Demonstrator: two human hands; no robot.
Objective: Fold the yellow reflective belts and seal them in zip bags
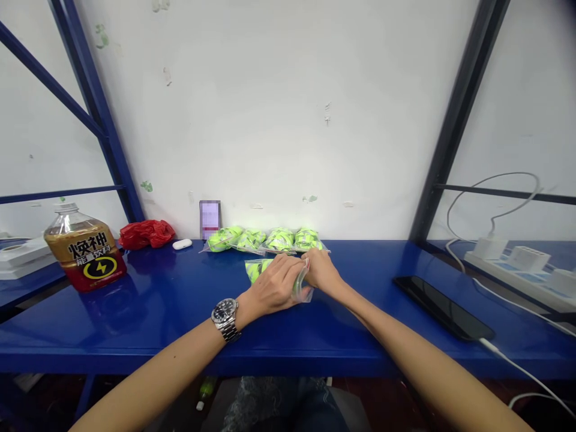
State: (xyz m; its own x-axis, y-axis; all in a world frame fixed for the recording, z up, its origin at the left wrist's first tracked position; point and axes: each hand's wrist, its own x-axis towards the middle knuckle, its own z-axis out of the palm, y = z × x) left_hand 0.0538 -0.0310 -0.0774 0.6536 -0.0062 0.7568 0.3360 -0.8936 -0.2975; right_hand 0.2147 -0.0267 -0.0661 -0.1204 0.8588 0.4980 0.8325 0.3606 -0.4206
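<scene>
Clear bag (302, 290), gripped by left hand (279, 281) and right hand (321, 270), runs sideways (mouth end rightward).

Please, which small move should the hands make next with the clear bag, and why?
Probably the right hand should pinch along the loose edge of the clear bag: that edge curls right beside it, while the left hand holds the bag. Whether it is sealed, I cannot tell.

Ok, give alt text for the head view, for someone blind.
The left hand, wearing a silver metal wristwatch, and the right hand hold a clear plastic bag of neon-green material over a glossy blue table. Similar bags lie in a row behind, with an amber drink bottle at left and a black phone at right.
</scene>
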